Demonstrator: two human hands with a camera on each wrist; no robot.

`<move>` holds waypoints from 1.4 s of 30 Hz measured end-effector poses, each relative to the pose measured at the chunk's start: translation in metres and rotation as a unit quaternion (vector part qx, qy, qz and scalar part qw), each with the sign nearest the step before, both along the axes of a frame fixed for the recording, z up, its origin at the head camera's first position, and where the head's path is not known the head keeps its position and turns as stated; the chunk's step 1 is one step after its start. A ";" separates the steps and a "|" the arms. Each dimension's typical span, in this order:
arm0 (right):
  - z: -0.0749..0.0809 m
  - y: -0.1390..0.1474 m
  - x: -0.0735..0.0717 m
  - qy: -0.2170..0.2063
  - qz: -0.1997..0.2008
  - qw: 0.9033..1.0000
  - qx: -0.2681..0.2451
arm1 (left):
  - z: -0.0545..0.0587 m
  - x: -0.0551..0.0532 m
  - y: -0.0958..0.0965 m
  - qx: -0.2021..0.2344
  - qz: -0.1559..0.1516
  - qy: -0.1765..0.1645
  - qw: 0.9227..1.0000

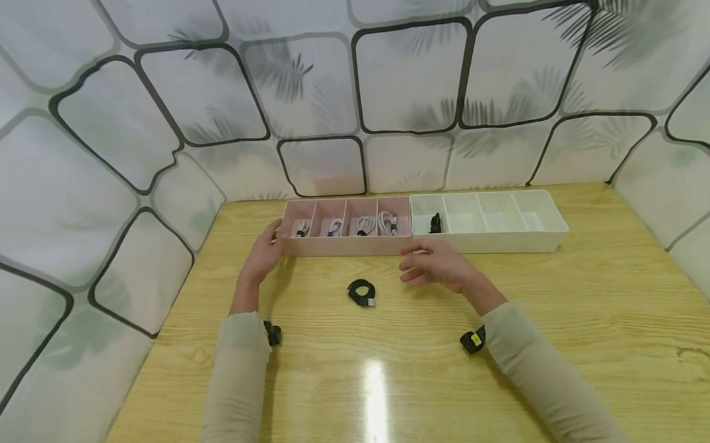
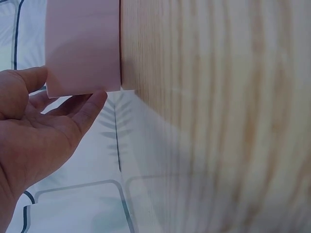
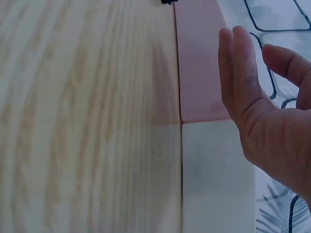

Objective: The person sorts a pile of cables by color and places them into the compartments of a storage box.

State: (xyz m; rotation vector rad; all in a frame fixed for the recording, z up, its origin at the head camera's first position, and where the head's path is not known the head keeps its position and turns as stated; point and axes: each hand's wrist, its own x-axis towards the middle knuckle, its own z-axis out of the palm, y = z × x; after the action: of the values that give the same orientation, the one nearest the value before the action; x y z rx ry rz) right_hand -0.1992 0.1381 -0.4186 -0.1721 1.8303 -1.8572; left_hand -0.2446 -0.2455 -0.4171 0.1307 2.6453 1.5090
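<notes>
My left hand point(image 1: 265, 253) rests at the left end of a pink divided box point(image 1: 344, 247), its fingertips along the end wall. In the left wrist view, the thumb lies by one edge of the pink box point(image 2: 82, 48) and the fingers reach across its end. Several white coiled cables point(image 1: 365, 226) lie in the pink compartments. My right hand point(image 1: 437, 265) hovers in front of where the pink and white boxes meet, fingers extended, holding nothing. A black coiled USB cable point(image 1: 361, 292) lies on the table between both hands.
A white divided box point(image 1: 505, 243) adjoins the pink one on the right; a black item point(image 1: 435, 223), too small to identify, is in its leftmost compartment. Both stand on the wooden table point(image 1: 622, 342) near its back edge, before a patterned curtain-like backdrop point(image 1: 414, 80).
</notes>
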 end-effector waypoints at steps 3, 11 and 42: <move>-0.004 -0.005 0.002 -0.003 0.025 1.000 0.017 | 0.000 -0.001 0.000 0.005 0.001 0.003 1.000; -0.016 -0.023 0.006 0.010 0.072 0.995 0.064 | 0.000 0.000 0.000 -0.005 0.000 0.006 1.000; -0.015 -0.083 0.004 0.157 0.097 0.934 0.307 | 0.001 0.002 0.000 0.000 0.003 0.001 1.000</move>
State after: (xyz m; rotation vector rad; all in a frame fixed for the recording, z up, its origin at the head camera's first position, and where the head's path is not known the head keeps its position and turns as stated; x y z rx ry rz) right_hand -0.1949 0.0547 -0.4336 -0.4199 2.4191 -1.0982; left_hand -0.2427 -0.2455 -0.4159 0.1238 2.6501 1.5107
